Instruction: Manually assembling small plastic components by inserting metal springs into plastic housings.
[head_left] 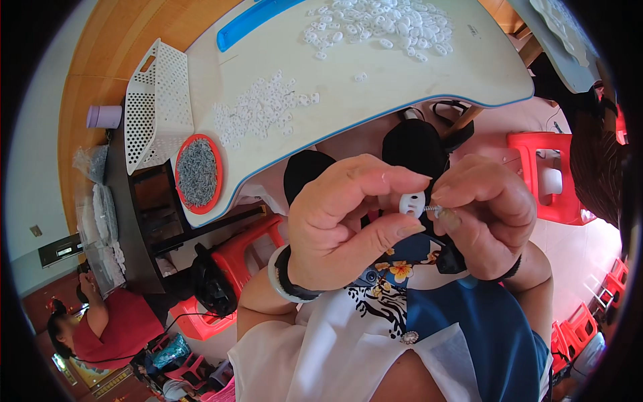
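My left hand (341,218) pinches a small white plastic ring piece (412,203) between thumb and fingers, held up close in front of me. My right hand (485,214) grips a small metal screw (432,210) at its fingertips, the screw's tip touching the white piece. Both hands are raised above my lap, below the edge of a white tabletop with a blue rim (375,114). On that table lie two heaps of similar white plastic pieces (264,107) and a round red dish of grey screws (198,172).
A white perforated basket (157,107) stands at the table's left. A blue strip (251,23) lies at its far side. Red plastic stools (546,174) stand around on the floor. Another person in red (107,328) sits at lower left, and dark hair of a further person shows at right.
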The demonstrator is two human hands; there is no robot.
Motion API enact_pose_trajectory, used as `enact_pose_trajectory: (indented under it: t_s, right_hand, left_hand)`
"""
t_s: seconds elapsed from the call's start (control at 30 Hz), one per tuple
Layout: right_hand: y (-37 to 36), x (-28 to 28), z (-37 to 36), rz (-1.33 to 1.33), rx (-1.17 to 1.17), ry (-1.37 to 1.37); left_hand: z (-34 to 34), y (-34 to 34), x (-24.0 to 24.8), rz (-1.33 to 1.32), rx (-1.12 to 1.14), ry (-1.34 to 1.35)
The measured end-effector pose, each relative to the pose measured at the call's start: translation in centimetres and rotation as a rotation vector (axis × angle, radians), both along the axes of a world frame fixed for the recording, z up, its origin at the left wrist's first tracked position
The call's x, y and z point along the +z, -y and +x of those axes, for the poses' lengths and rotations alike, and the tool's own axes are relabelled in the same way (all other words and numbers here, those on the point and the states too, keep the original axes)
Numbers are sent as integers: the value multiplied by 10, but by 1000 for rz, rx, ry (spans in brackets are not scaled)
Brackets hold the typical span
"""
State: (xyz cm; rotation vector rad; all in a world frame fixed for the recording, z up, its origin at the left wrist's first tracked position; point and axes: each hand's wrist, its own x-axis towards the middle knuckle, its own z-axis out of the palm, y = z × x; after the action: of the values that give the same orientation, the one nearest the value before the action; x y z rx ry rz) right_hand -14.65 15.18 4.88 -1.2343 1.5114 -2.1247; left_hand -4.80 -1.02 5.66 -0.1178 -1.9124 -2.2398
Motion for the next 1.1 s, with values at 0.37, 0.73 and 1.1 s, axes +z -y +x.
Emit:
enact_pose_trajectory:
  t_s: [0.37, 0.73, 1.1]
  right_hand:
    - [2, -5, 2, 35, -115, -34]
    - [4, -11, -3, 20, -79, -74]
    - [-3, -6, -6, 182, -7, -118]
  left_hand:
    - [-5, 2, -5, -359, 161, -165]
    - [-8, 4, -12, -375, 166, -191]
    - [-5, 1, -20, -102, 121, -76]
